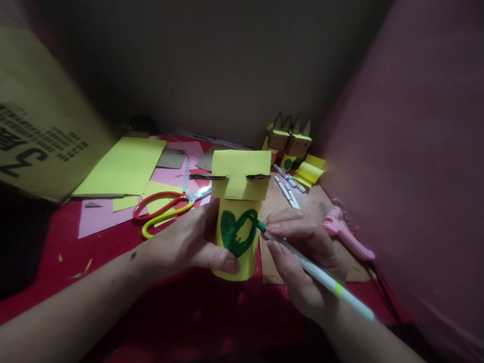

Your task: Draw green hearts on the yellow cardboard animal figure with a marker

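My left hand [196, 242] is wrapped round the lower left side of a yellow paper tube [247, 267], thumb across its front. The tube stands upright with a folded yellow paper piece [241, 166] on top and dark cardboard edges sticking out at the sides. On its front is a green heart outline [228, 232], filled in on the left and partly bare on the right. My right hand [302, 247] holds a white marker [319, 275], whose green tip end touches the heart's upper right edge.
Red-and-yellow-handled scissors [166, 206] lie left among yellow and pink paper [102, 217]. Behind right stand two cardboard-headed figures [289, 141], near several markers [286, 189] and folded yellow paper [310, 171]. A pink glue gun [348, 234] lies right on a cardboard sheet [273, 269].
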A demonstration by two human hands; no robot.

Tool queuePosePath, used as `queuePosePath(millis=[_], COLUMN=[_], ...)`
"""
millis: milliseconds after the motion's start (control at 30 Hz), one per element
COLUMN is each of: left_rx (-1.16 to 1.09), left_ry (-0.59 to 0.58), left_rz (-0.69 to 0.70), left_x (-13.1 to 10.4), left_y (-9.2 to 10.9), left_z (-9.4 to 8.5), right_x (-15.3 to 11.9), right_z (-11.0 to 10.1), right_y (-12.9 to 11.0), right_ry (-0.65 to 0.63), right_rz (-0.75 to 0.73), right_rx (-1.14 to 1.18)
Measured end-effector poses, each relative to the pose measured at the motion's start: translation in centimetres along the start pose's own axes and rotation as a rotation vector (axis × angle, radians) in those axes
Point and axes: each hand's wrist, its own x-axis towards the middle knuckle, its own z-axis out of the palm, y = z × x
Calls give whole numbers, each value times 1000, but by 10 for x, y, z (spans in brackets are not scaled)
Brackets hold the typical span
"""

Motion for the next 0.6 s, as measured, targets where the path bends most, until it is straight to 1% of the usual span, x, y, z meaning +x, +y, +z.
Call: queuePosePath(millis=[167,300,467,600], left_rx=[13,-37,-43,-33], left_ry=[6,-25,-48,-15], left_rz=[-6,15,12,12], left_x=[-2,-1,0,-1], left_y=[0,-2,-2,0], left_z=[0,0,-2,-1], right_x=[0,0,1,2], right_z=[0,0,-2,-4], right_y=[0,1,1,-1], right_ry=[-28,-72,-92,-109], right_rz=[5,-20,-9,-6], right_rx=[1,-28,-25,-26])
